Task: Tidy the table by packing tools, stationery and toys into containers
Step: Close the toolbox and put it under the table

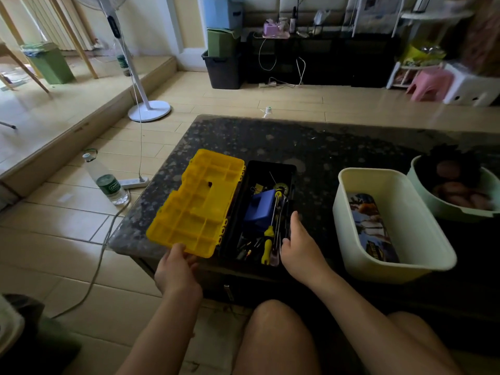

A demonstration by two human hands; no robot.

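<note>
Left hand [177, 269] pinches the near edge of the yellow lid [200, 204], thumb on top; the lid lies swung open to the left. Right hand [300, 250] holds the toolbox [281, 169] by its right wall, thumb inside. Between the hands the toolbox runs lengthwise away from the person. Beside the right thumb a screwdriver [267, 242] lies along it, handle nearest. A bin [373, 173] sits right of that hand.

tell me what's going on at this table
A person sits at the dark table with a toolbox open. The left hand grips the near corner of the yellow lid, which is swung out to the left. The right hand holds the box's right rim. Inside are a blue block and a yellow-handled screwdriver. A cream tub and a pale green tub stand to the right.
</note>
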